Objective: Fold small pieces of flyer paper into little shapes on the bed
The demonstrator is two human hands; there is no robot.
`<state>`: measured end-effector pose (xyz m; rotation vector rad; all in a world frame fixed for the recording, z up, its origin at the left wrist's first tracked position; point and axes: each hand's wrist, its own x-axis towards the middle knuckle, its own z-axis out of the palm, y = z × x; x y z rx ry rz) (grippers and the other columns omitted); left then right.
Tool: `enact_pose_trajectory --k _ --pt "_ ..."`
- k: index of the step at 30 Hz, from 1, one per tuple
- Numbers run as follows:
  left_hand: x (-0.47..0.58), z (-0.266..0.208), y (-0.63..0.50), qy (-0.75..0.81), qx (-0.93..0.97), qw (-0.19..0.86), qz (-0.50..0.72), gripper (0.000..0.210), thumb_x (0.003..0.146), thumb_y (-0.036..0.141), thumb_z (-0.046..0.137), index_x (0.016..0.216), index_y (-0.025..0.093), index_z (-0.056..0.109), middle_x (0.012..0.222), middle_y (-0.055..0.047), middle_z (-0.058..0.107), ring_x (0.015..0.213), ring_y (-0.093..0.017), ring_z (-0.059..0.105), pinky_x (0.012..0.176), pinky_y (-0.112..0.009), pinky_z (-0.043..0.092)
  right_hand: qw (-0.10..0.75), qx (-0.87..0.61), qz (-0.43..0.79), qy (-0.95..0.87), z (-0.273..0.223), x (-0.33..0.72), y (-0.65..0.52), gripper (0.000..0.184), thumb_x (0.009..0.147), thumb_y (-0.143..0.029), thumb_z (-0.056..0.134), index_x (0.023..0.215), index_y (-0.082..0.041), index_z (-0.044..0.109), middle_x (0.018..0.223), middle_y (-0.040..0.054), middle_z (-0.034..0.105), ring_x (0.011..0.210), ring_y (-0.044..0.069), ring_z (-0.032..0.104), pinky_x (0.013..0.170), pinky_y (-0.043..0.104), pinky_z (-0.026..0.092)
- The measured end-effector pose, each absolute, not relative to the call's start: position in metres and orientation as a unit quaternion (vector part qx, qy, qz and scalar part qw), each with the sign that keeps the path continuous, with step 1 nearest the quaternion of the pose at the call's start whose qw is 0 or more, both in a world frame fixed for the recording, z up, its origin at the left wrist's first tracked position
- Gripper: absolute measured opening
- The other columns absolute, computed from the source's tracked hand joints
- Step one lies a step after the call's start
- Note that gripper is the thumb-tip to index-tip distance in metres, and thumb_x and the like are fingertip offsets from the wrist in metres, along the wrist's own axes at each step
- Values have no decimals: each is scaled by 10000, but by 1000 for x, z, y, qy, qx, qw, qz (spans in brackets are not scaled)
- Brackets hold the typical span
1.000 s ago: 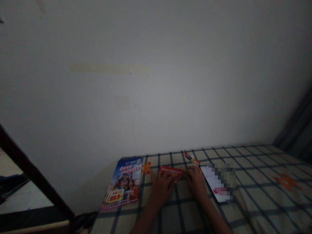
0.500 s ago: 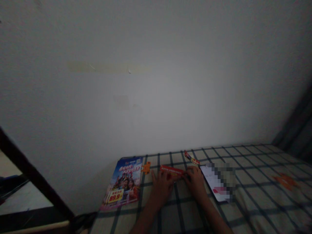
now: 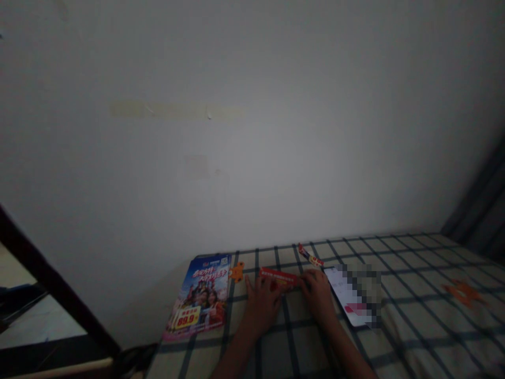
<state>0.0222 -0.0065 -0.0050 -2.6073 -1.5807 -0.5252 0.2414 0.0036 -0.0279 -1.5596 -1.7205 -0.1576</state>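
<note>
A red folded paper (image 3: pixel 279 277) with pale lettering along its upper part lies on the checked cloth in front of me. My left hand (image 3: pixel 263 297) bends its fingers over the paper's left and lower part, with the little finger sticking out to the left. At the right end, my right hand (image 3: pixel 316 292) has its curled fingertips against the paper's edge. My fingers cover the lower part of the paper. Just beyond my right hand is a narrow, folded printed strip (image 3: pixel 311 255).
Left of my hands is a stack of colourful flyers (image 3: pixel 203 295), with an orange bear print (image 3: pixel 237 272) beside it. To the right lies a phone (image 3: pixel 347 300) with a lit screen, partly pixelated. The checked cloth (image 3: pixel 418 310) meets a pale wall (image 3: pixel 276 158) behind.
My right fingertips have shifted slightly right along the paper's end, showing a little more of its red edge. My left hand and the other things stay almost the same.
</note>
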Motion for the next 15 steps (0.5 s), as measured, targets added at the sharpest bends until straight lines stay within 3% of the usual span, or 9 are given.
enact_pose_trajectory --k 6,15 --pt "22 -1 -9 -510 -840 14 -186 374 996 473 471 1347 593 516 1320 -6 573 1265 -327 440 1091 -825 38 443 -584 -48 -679 -29 247 1 177 910 -294 582 880 -220 739 1052 109 634 1051 275 559 948 453 486" --pt "23 0 -9 -521 -829 8 -204 365 991 499 471 1340 595 520 1294 -11 580 1266 -330 443 1077 -837 40 384 -569 -10 -727 -20 238 -5 149 852 -275 656 868 -319 798 1157 83 639 1200 290 500 1041 487 447"
